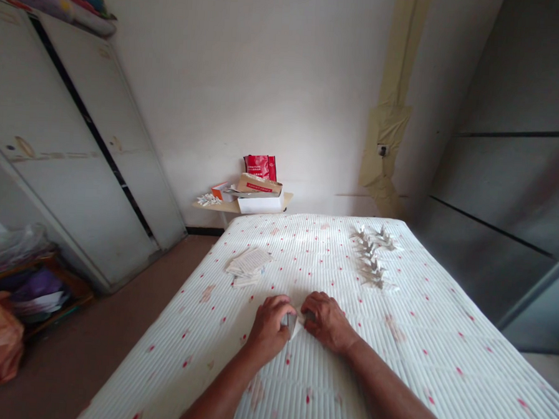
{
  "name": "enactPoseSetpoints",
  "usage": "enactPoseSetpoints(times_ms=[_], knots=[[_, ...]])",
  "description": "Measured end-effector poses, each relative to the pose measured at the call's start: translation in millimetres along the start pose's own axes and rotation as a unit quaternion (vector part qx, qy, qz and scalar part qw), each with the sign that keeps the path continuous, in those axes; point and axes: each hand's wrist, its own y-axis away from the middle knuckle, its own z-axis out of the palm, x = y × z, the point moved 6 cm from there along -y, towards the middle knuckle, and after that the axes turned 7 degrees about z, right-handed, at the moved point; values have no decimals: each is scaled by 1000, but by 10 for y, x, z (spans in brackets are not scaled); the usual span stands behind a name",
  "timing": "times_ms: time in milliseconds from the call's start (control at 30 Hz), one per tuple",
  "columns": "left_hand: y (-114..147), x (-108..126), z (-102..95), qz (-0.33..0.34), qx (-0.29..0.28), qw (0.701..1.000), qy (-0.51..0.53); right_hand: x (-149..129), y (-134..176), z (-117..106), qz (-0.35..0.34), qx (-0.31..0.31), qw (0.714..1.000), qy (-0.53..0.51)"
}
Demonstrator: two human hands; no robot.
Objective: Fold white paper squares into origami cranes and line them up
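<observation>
A small folded piece of paper (292,328) is between my two hands, low over the spotted, ribbed cover. My left hand (268,326) pinches its left side between thumb and curled fingers. On the other side, my right hand (326,321) bends its fingers down around the right part, which is mostly hidden. Beyond my left hand lies a loose stack of printed paper pieces (249,262). Several folded paper cranes (373,261) stand in rows farther off to the right.
The padded white cover (340,388) spreads over the surface under my arms. Past its far edge, a small shelf (218,206) bears a white box (261,203), a red packet (259,166) and small white pieces (208,199). Cabinets (84,137) stand left, grey panels (506,184) right.
</observation>
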Motion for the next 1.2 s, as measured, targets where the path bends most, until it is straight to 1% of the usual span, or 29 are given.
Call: enactPoseSetpoints(times_ms=[133,200,433,633,733,900,967,1033,1100,1200], knots=[[-8,43,-49,36,26,999,32,6,-3,5,1,0,1000,1],[-6,69,-67,58,29,997,45,15,-5,7,-3,2,1000,-1],[-13,63,-57,106,11,994,24,13,-7,6,-13,-6,1000,2],[-25,21,-25,110,18,993,26,-6,-1,5,-11,-5,1000,1],[-17,21,-14,126,18,992,20,14,-17,12,-11,-2,1000,-5],[94,90,-46,188,8,982,2,30,-19,4,-26,0,999,-19],[145,119,-64,197,-4,980,-7,15,-2,-11,-31,9,999,-31],[174,131,-73,195,-16,981,-10,-21,21,-31,-45,32,997,-51],[177,124,-80,191,-13,982,-4,-75,46,-30,-69,49,994,-69],[156,91,-90,185,14,983,10,-163,70,45,-114,29,991,-65]])
